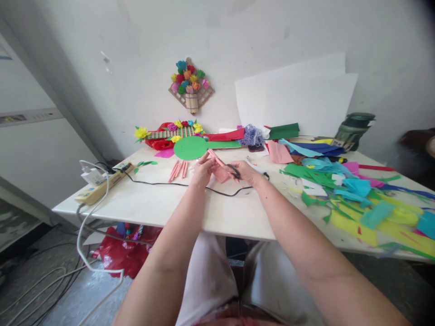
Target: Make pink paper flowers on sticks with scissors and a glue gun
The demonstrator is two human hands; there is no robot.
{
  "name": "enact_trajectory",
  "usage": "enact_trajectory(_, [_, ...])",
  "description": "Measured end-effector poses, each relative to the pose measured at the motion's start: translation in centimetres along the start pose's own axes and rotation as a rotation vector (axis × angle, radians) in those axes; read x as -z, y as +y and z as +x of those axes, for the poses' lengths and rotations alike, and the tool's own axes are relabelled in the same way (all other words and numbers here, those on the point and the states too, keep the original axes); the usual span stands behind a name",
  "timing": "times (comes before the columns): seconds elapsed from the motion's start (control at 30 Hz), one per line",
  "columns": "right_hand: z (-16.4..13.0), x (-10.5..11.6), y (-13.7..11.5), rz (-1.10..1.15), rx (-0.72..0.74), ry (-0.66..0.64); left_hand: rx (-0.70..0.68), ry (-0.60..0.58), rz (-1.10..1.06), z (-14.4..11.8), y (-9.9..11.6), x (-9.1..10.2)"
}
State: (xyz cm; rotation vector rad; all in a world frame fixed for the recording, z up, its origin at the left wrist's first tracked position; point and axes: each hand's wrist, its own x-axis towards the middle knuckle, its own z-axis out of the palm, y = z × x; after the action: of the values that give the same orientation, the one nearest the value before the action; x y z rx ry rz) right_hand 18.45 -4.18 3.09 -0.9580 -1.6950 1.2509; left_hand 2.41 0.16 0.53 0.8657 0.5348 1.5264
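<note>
Left hand (203, 168) fingers pinched on pink paper (220, 173); right hand (243, 172) closed round black scissors (234, 171). Paper likely light, floppy, tear-prone; best held near edge, above tabletop (163, 206).

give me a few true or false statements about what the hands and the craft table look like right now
1. Both hands, left hand and right hand, hold a pink paper piece. True.
2. The rolled pink paper sticks lie right of the right hand. False: they lie left of the left hand.
3. A power strip sits near the table's left edge. True.
4. The green paper circle hangs on the wall. False: it lies on the table.
5. Loose paper scraps are piled on the table's right side. True.
</note>
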Motion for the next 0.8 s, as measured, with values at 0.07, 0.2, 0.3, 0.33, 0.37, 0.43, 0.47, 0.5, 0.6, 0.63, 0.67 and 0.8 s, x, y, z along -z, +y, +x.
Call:
enact_trajectory(0.07, [0.01, 0.01, -0.04, -0.003, -0.001, -0.007, 0.000, -0.010, 0.003, -0.08, 0.05, -0.06])
enact_trajectory(0.2, [0.01, -0.03, -0.16, -0.037, -0.006, 0.015, -0.001, -0.023, -0.003, -0.12, 0.04, -0.08])
enact_trajectory(0.3, [0.06, 0.01, -0.05, -0.032, -0.002, 0.025, -0.007, -0.032, 0.002, -0.06, -0.06, -0.03])
enact_trajectory(0.33, [0.11, 0.05, 0.06, -0.027, 0.001, 0.025, -0.008, -0.034, 0.005, -0.02, -0.10, 0.00])
enact_trajectory(0.37, [0.18, 0.09, 0.19, -0.022, 0.004, 0.024, -0.009, -0.033, 0.007, 0.03, -0.15, 0.04])
enact_trajectory(0.43, [0.34, 0.18, 0.46, -0.015, 0.006, 0.024, -0.008, -0.027, 0.010, 0.13, -0.24, 0.13])
enact_trajectory(0.47, [0.41, 0.22, 0.56, -0.014, 0.008, 0.025, -0.007, -0.024, 0.011, 0.18, -0.28, 0.18])
enact_trajectory(0.5, [0.47, 0.24, 0.64, -0.014, 0.011, 0.027, -0.007, -0.023, 0.011, 0.22, -0.32, 0.23])
enact_trajectory(0.6, [0.55, 0.27, 0.69, -0.017, 0.013, 0.033, -0.010, -0.031, 0.013, 0.29, -0.36, 0.34])
enact_trajectory(0.63, [0.54, 0.27, 0.67, -0.016, 0.014, 0.034, -0.012, -0.033, 0.014, 0.29, -0.36, 0.35])
enact_trajectory(0.67, [0.53, 0.27, 0.65, -0.015, 0.016, 0.035, -0.013, -0.035, 0.014, 0.28, -0.35, 0.35])
enact_trajectory(0.8, [0.51, 0.25, 0.60, -0.018, 0.025, 0.036, -0.010, -0.034, 0.017, 0.19, -0.22, 0.20])
